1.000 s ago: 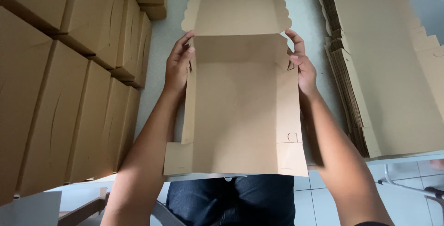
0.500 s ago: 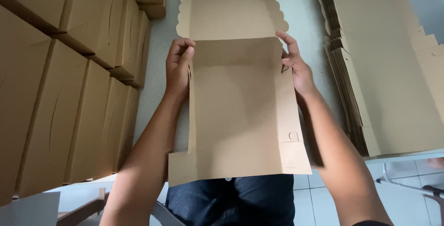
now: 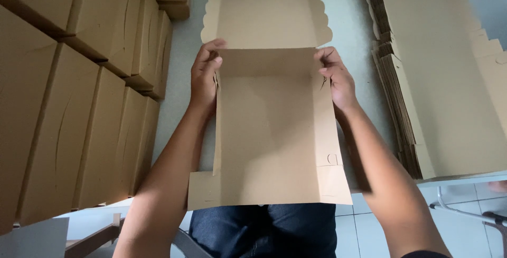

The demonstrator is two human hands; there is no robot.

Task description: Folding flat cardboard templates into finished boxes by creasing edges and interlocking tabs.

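A brown cardboard box blank (image 3: pixel 269 131) lies partly folded on the pale table (image 3: pixel 179 68) in front of me, its scalloped lid flap (image 3: pixel 266 10) spread flat at the far end. My left hand (image 3: pixel 205 76) grips the box's left side wall near the far corner. My right hand (image 3: pixel 334 78) grips the right side wall at the matching corner. Both side walls stand raised, and the near flap hangs over the table edge above my lap.
Folded brown boxes (image 3: pixel 79 78) stand stacked in rows on the left. A tall pile of flat box blanks (image 3: pixel 438 78) lies on the right. Tiled floor and a metal chair leg (image 3: pixel 465 213) show at the lower right.
Both hands have pressed the side walls up and inward at the far corners, and the back wall now stands between them. The box sits a little nearer to me.
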